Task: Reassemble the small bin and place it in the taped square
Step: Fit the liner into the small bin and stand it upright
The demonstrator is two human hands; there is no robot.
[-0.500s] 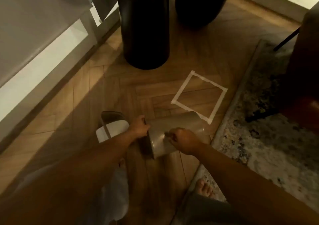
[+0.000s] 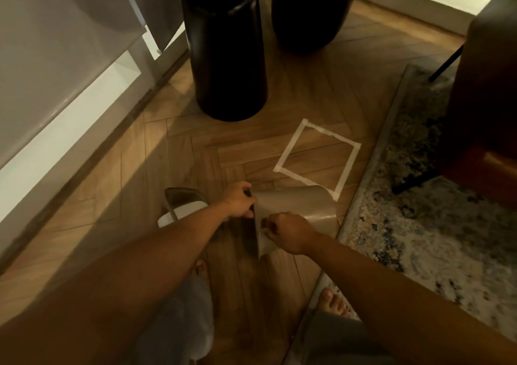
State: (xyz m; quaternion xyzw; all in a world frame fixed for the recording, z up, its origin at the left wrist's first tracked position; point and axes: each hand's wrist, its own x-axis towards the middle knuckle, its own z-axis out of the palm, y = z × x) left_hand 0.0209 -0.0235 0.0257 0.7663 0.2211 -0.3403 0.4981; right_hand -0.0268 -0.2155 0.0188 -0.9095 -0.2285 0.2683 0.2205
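Observation:
The small bin's beige outer shell [image 2: 302, 208] lies on its side on the wooden floor, its open mouth facing me. My left hand [image 2: 239, 203] grips the rim at the upper left of the mouth. My right hand [image 2: 288, 234] pinches the rim at the lower right. Left of the shell lies a white inner part [image 2: 179, 213] with a grey ring-shaped piece [image 2: 181, 195] over it, partly hidden by my left forearm. The taped square [image 2: 317, 159], marked in white tape, lies just beyond the shell; the shell's far end overlaps its near edge.
Two tall black vases [image 2: 223, 54] [image 2: 310, 9] stand on the floor beyond the square. A patterned rug [image 2: 436, 210] lies to the right, with a brown chair [image 2: 486, 98] on thin black legs on it. White cabinets [image 2: 56, 56] run along the left. My bare feet [image 2: 334, 303] are below.
Both hands keep their hold on the shell's rim. The shell has tipped slightly, and my view has shifted a little, showing more of my feet.

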